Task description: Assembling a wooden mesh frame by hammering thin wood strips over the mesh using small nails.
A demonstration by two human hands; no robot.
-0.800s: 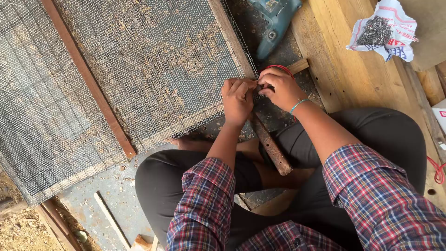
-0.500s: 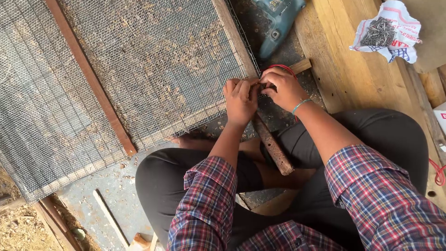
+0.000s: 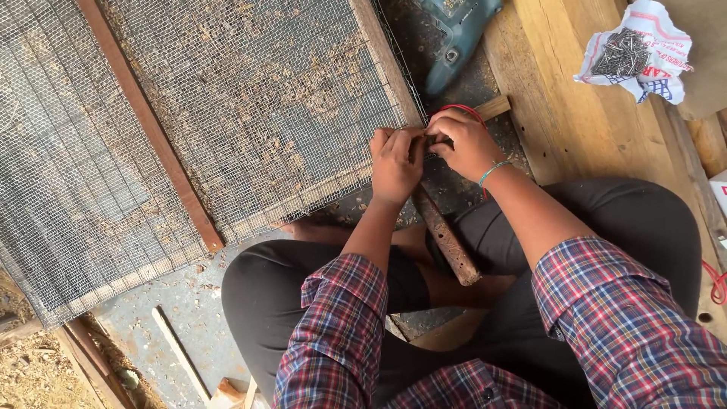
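Left hand (image 3: 397, 163) and right hand (image 3: 463, 144), grips pinched together on the corner of the grey wire-mesh screen in its wooden frame (image 3: 227, 113), apparently holding something small, above a rusty-handled hammer (image 3: 445, 236).

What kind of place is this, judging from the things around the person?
Probably a rough carpentry workspace on the ground: a wire-mesh frame strewn with wood shavings, thick timber planks, a power drill and an open bag of nails.

Single head view, steeply downward, close over lap (no second view)
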